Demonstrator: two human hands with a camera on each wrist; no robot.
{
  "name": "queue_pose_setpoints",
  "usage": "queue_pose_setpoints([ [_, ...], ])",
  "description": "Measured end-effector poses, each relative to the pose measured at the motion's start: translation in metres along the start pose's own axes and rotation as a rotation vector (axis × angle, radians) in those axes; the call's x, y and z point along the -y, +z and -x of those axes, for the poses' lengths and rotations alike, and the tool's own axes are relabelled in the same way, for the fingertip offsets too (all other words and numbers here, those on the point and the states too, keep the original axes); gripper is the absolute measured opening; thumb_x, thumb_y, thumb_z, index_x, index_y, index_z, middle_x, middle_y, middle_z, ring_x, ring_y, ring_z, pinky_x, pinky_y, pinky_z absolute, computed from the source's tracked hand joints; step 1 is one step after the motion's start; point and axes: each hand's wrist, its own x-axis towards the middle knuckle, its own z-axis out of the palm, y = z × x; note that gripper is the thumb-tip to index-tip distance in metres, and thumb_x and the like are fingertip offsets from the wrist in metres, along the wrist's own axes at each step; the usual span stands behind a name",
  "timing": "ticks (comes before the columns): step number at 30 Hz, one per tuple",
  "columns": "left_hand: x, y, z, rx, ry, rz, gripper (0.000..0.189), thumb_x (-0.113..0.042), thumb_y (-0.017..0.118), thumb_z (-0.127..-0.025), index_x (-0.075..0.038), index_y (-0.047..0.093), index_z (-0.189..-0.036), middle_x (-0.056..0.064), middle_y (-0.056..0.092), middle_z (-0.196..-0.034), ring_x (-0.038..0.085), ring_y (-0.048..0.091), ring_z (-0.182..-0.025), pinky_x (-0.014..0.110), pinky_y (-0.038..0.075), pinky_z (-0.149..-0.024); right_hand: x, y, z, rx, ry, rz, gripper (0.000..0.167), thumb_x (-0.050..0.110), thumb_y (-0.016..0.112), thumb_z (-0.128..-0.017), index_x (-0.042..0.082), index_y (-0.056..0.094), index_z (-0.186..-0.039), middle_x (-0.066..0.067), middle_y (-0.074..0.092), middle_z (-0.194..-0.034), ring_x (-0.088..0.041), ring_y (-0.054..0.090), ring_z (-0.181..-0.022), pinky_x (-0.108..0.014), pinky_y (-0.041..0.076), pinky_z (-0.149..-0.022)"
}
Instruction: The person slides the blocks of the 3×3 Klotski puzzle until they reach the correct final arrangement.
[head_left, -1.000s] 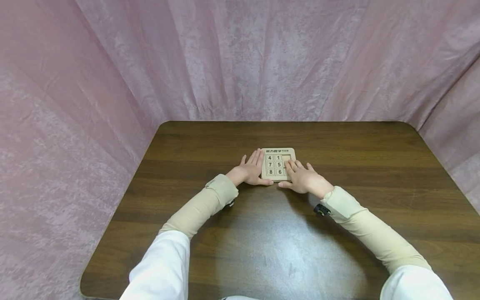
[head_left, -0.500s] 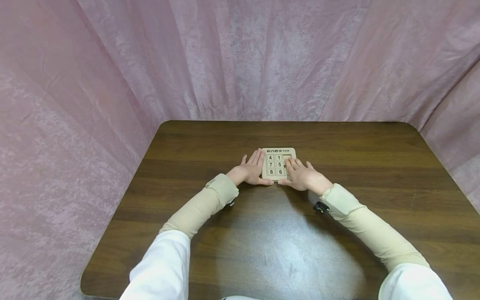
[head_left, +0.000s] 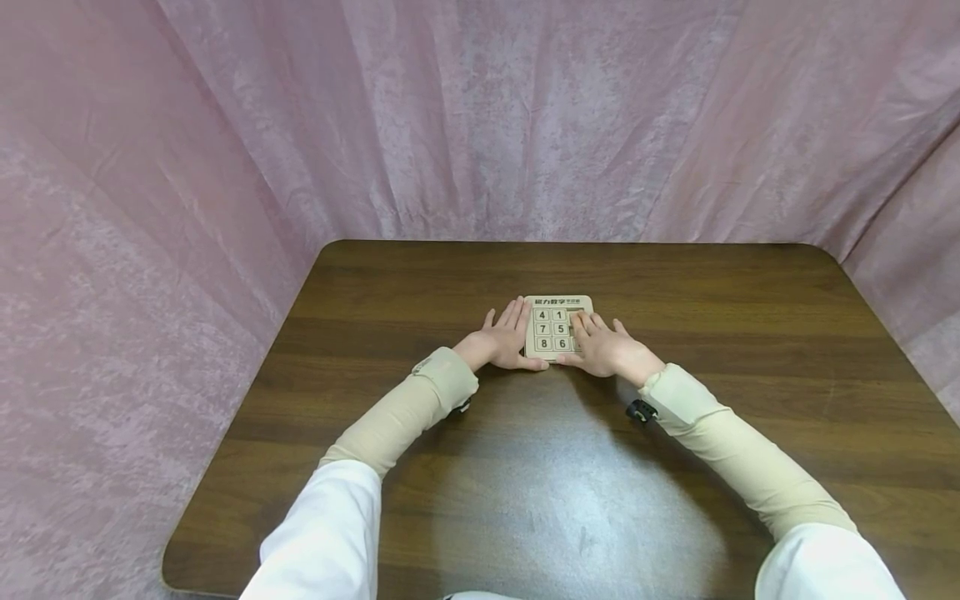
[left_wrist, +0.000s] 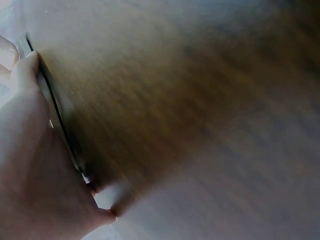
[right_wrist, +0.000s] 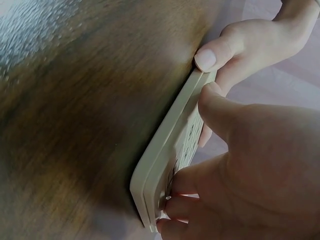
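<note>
A pale square number slide puzzle [head_left: 561, 329] lies flat on the table, with 4, 1, 7, 5, 8 and 6 showing on its tiles. My left hand [head_left: 504, 340] lies along the puzzle's left edge, fingers straight and thumb at the near edge. Fingertips of my right hand [head_left: 600, 350] rest on the right column and cover most of it; a narrow dark gap shows at its top. In the right wrist view the right thumb [right_wrist: 217, 107] touches the puzzle's near side, close to the left thumb [right_wrist: 206, 59]. The left wrist view shows only a thin edge of the puzzle [left_wrist: 59, 117].
The dark brown wooden table [head_left: 420, 283] has rounded corners. Pink velvet curtains [head_left: 495, 125] hang behind it and at both sides. Light wraps with small dark devices [head_left: 641, 411] circle both wrists.
My right hand has slid slightly away from me, its fingertips moving up the right column. The open slot at that column's top has narrowed. The left hand stays at the puzzle's edge.
</note>
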Motion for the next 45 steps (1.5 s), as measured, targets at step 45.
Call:
queue_pose_setpoints([
  [45, 0.001, 0.001, 0.001, -0.008, -0.001, 0.011, 0.117, -0.077, 0.041, -0.085, -0.008, -0.028, -0.149, 0.011, -0.027, -0.159, 0.022, -0.021, -0.149, 0.050, -0.002, -0.121, -0.001, -0.001, 0.006, -0.022, -0.029, -0.002, 0.086, 0.053, 0.040, -0.100, -0.006, 0.008, -0.153, -0.026, 0.007, -0.160, -0.042, 0.011, -0.148, -0.064, 0.014, -0.114],
])
